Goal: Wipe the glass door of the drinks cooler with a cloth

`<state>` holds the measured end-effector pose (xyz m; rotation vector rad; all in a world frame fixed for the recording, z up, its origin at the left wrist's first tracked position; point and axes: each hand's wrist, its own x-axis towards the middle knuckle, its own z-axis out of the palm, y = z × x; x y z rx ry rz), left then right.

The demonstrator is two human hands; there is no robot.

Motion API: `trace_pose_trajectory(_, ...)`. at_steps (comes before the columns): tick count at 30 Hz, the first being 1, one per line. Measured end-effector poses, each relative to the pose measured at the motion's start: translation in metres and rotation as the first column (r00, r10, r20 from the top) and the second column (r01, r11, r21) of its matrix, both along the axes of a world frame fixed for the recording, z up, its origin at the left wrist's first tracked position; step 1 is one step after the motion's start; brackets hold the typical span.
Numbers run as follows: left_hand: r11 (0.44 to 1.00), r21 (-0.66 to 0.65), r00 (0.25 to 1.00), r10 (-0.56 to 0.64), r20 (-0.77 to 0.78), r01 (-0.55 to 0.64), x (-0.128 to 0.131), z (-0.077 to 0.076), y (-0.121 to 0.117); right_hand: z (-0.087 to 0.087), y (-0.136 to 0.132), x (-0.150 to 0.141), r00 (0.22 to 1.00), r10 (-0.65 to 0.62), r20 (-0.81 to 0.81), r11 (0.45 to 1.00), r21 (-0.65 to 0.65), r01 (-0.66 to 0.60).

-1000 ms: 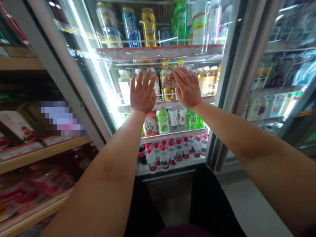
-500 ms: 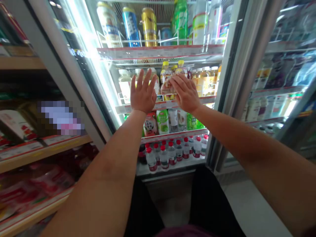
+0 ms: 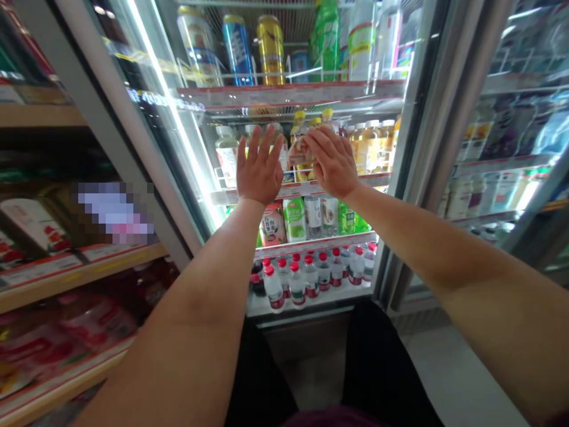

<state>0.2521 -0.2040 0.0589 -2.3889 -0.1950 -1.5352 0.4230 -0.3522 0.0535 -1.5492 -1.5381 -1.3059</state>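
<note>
My left hand (image 3: 259,169) is raised with its fingers spread and its palm toward the glass door (image 3: 149,127) of a lit drinks cooler. Whether the palm touches the glass I cannot tell. To its right, my right hand (image 3: 334,160) has its fingers together and bent over a pale, crumpled-looking thing (image 3: 299,152); its kind is unclear, and the fingers hide part of it. Beyond the hands, white-capped bottles (image 3: 227,155) and yellow-capped bottles (image 3: 328,115) stand on the middle shelf.
Cans (image 3: 271,52) and a green bottle (image 3: 326,41) fill the upper shelf. Cartons (image 3: 294,219) stand lower, above red-capped water bottles (image 3: 310,279). At left is a wooden shelf (image 3: 111,261) of packaged goods; at right, a metal door frame (image 3: 448,118) and another cooler section.
The view has shifted very slightly, and the scene looks a little sharper. Both hands keep nearly the same place and pose.
</note>
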Motion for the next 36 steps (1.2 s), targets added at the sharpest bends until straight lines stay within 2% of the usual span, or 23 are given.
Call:
trace_pose_trajectory(6, 0.998, 0.063, 0.999, 0.028, 0.022, -0.029, 0.001, 0.000, 0.002, 0.009, 0.003, -0.004, 0.998, 0.008, -0.070, 1.000, 0.020, -0.007)
trace_pose_trajectory(10, 1.000, 0.014, 1.000, -0.007, 0.012, 0.007, 0.000, 0.001, 0.000, 0.009, 0.003, -0.005, 0.999, 0.007, -0.046, 1.000, -0.029, -0.008)
trace_pose_trajectory(13, 1.000, -0.018, 1.000, 0.019, -0.011, -0.019, 0.000, 0.001, -0.002, 0.013, 0.005, -0.003, 0.999, 0.003, -0.047, 1.000, -0.017, -0.004)
trace_pose_trajectory(17, 1.000, -0.001, 1.000, 0.023, -0.002, -0.023, 0.000, 0.000, 0.000, 0.012, 0.006, 0.000, 0.998, -0.003, -0.068, 0.999, 0.032, 0.005)
trace_pose_trajectory(23, 0.999, 0.026, 1.000, 0.030, 0.009, -0.030, 0.000, 0.000, 0.000, 0.008, -0.001, 0.002, 0.999, -0.024, -0.038, 0.999, -0.026, 0.023)
trace_pose_trajectory(28, 0.999, -0.010, 0.999, 0.030, -0.011, -0.030, 0.001, 0.000, 0.001, 0.009, -0.004, 0.005, 0.994, -0.046, -0.101, 0.997, 0.060, 0.052)
trace_pose_trajectory(31, 1.000, 0.014, 1.000, 0.026, -0.002, -0.026, 0.003, -0.001, 0.006, 0.008, -0.005, 0.008, 0.996, -0.032, -0.085, 0.999, 0.038, 0.035)
trace_pose_trajectory(36, 0.999, -0.001, 0.998, 0.052, -0.020, -0.052, 0.003, -0.001, 0.006, 0.016, -0.005, 0.012, 0.998, -0.006, -0.065, 1.000, 0.027, 0.007)
